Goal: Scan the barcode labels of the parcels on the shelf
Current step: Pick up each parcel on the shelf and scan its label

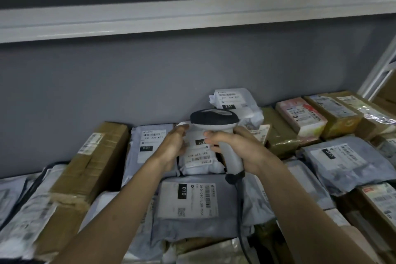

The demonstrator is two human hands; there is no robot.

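My right hand [237,148] grips the handle of a grey barcode scanner [214,120], whose dark head points down over a small white parcel [198,154]. That parcel's label, marked 231, faces up and reads upside down. My left hand [171,146] holds the parcel's left side, fingers curled around its edge. A grey poly bag marked 010 [188,199] lies just in front of it. Another grey bag marked 231 [147,143] leans against the wall to the left. The scanner's black cable [242,221] hangs down toward me.
Parcels crowd the shelf: a long brown carton [92,161] at left, a white bag [233,100] at the back, taped boxes [300,115] and a grey bag [347,161] at right. A grey wall stands behind. A white shelf beam [192,15] runs overhead.
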